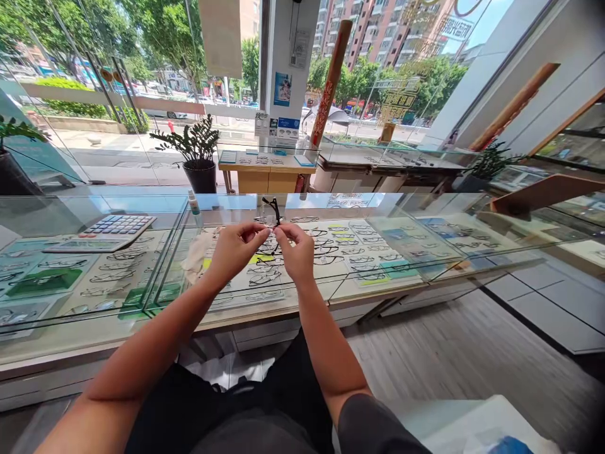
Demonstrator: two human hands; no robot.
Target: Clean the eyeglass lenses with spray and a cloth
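Both my hands meet above the glass counter, pinching a dark pair of eyeglasses (pixel 276 213) between them. The fingers of my left hand (pixel 240 246) are closed at the left side of the frame. My right hand (pixel 295 246) grips it from the right, thumb close to the other thumb. One dark temple arm sticks up past the fingertips, and a thin dark part shows below them. The fingers hide most of the frame, and I cannot make out the lenses. A crumpled beige cloth (pixel 195 255) lies on the counter to the left of my left hand.
The glass display counter (pixel 340 296) holds rows of eyeglasses. On its top stand a calculator (pixel 118 226) at left and a small spray bottle (pixel 193 203). Behind are a potted plant (pixel 198 170) and a wooden cabinet (pixel 265 181). A brown board (pixel 543 194) juts in from the right.
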